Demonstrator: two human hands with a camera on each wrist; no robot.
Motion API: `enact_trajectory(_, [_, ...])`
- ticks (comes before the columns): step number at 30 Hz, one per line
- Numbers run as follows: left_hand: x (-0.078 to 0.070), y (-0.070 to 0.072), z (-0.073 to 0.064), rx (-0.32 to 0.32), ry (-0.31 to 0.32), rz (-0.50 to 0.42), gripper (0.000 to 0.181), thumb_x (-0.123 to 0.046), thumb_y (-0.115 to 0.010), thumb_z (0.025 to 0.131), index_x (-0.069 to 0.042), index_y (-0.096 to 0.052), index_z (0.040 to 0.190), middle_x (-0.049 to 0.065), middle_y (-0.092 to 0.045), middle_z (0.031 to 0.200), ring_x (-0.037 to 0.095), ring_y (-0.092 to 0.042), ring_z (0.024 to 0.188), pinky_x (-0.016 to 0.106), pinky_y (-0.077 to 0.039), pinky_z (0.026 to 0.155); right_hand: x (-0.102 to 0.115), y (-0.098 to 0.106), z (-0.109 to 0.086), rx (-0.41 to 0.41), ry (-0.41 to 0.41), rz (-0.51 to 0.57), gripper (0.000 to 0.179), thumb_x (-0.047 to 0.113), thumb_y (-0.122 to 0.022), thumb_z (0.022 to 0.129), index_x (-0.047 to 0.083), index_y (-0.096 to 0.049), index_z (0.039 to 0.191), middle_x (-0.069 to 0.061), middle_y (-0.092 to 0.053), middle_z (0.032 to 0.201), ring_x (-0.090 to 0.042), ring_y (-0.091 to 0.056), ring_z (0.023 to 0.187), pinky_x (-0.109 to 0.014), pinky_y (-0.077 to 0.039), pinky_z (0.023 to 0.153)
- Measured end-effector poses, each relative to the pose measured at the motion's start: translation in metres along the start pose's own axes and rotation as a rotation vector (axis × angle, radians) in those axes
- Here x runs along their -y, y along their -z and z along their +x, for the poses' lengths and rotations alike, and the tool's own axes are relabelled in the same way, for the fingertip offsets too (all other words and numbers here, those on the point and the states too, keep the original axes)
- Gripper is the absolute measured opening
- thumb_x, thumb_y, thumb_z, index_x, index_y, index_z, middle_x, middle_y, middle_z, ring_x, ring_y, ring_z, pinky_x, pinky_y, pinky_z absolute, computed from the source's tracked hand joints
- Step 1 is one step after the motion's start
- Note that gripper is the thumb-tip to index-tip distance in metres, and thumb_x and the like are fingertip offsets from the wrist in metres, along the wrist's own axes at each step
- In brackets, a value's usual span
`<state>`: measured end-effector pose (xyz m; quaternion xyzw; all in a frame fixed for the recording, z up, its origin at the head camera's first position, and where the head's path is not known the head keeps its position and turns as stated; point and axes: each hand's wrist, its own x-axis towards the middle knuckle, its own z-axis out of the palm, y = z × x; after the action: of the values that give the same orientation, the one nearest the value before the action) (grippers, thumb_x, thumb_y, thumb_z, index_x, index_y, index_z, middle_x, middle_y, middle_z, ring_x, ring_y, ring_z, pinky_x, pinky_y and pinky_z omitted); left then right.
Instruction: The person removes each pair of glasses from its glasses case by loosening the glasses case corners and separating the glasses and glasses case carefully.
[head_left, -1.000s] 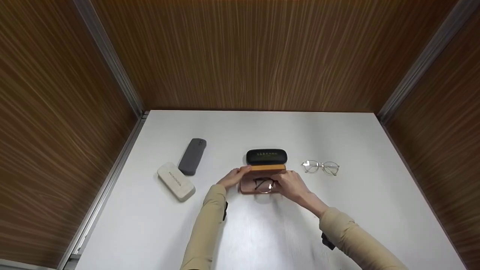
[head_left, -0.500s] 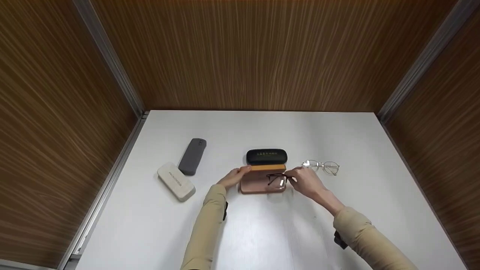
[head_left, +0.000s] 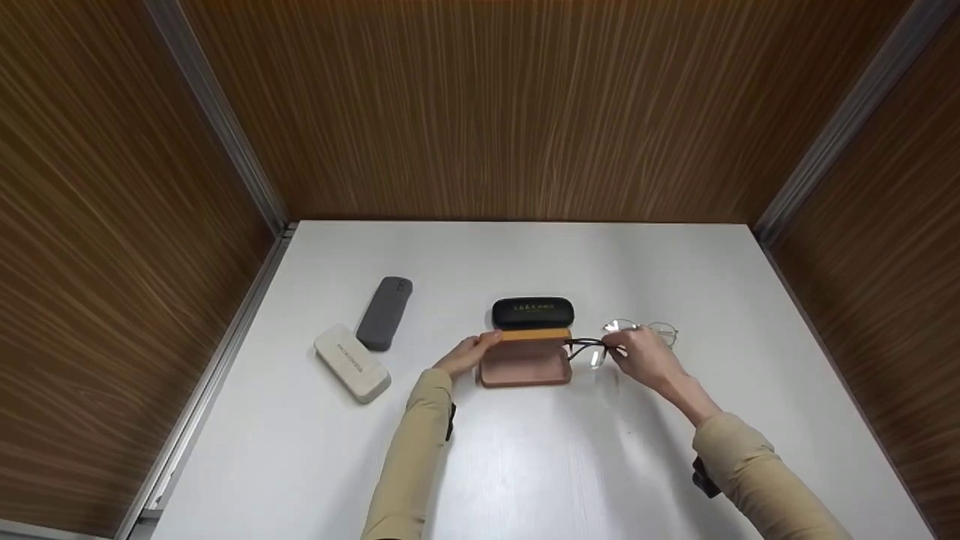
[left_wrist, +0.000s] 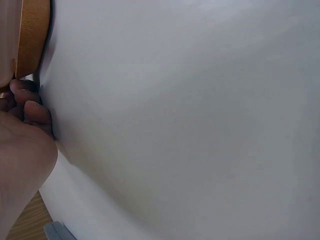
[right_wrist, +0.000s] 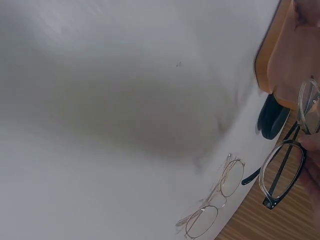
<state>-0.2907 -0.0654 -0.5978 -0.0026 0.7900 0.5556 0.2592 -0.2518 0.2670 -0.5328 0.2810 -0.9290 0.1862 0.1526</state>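
In the head view an orange glasses case (head_left: 523,372) with a pink lining lies open in the middle of the white table. My left hand (head_left: 466,355) grips its left side at the raised lid; in the left wrist view the curled fingers (left_wrist: 36,112) sit right at the case's corner. To the right of the case, my right hand (head_left: 646,361) pinches a pair of dark-framed eyeglasses (head_left: 598,357) at the frame. Their temples point left toward the case, and the right wrist view shows the clear-lower-rimmed lenses up close. Behind this hand lie thin gold-rimmed eyeglasses (head_left: 665,328), partly covered.
A black glasses case (head_left: 533,310) lies directly behind the orange one. Over on the left are a grey case (head_left: 385,313) and a white case (head_left: 352,363), close together. Wood-grain panels (head_left: 480,112) stand around the table's back and sides.
My right hand has drawn the dark-framed eyeglasses rightward out of the orange case, and now overlaps the gold-rimmed pair. The left hand stays on the case.
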Motion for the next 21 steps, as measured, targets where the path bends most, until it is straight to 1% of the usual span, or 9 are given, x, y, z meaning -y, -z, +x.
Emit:
enact_trajectory(5, [0.000,0.000,-0.002,0.003,-0.006,-0.018,0.095,-0.068,-0.048,0.094,0.003,-0.030,0.155,0.020,-0.034,0.162,0.037,-0.026,0.154,0.048,-0.022,0.127,-0.011,0.004,-0.005,-0.012,-0.031,-0.039,0.018,-0.011,-0.074,0.073,0.003,-0.077,0.083,-0.012,-0.077,0.079,-0.032,-0.073,0.071,-0.048,-0.056,0.064])
enact_trajectory(11, [-0.001,0.000,-0.004,-0.001,-0.019,-0.004,0.093,-0.068,-0.047,0.095,0.003,-0.035,0.154,0.020,-0.038,0.160,0.036,-0.028,0.153,0.047,-0.023,0.127,-0.023,0.005,-0.013,-0.015,-0.060,-0.068,0.016,-0.011,-0.075,0.073,0.002,-0.077,0.081,-0.013,-0.074,0.074,-0.031,-0.066,0.066,-0.050,-0.053,0.064])
enact_trajectory(15, [-0.002,0.000,-0.005,0.003,-0.038,0.004,0.090,-0.067,-0.046,0.095,0.002,-0.037,0.153,0.019,-0.038,0.160,0.035,-0.028,0.153,0.046,-0.023,0.127,-0.031,0.004,-0.020,-0.031,-0.046,-0.052,0.019,-0.014,-0.074,0.069,0.003,-0.075,0.078,-0.012,-0.073,0.073,-0.032,-0.066,0.068,-0.050,-0.054,0.062])
enact_trajectory(18, [-0.002,0.000,-0.005,0.000,-0.036,0.008,0.091,-0.068,-0.046,0.095,0.002,-0.037,0.153,0.019,-0.038,0.160,0.035,-0.028,0.153,0.046,-0.023,0.127,-0.037,0.005,-0.025,-0.024,-0.047,-0.042,0.018,-0.014,-0.073,0.069,0.002,-0.075,0.077,-0.012,-0.073,0.075,-0.033,-0.067,0.071,-0.051,-0.054,0.062])
enact_trajectory(21, [-0.001,0.000,-0.005,-0.002,-0.042,0.011,0.090,-0.067,-0.045,0.096,0.001,-0.037,0.153,0.019,-0.039,0.160,0.035,-0.029,0.153,0.046,-0.023,0.127,-0.044,0.005,-0.030,0.009,-0.083,-0.035,0.018,-0.013,-0.073,0.071,0.002,-0.075,0.079,-0.013,-0.073,0.078,-0.035,-0.069,0.074,-0.052,-0.056,0.065])
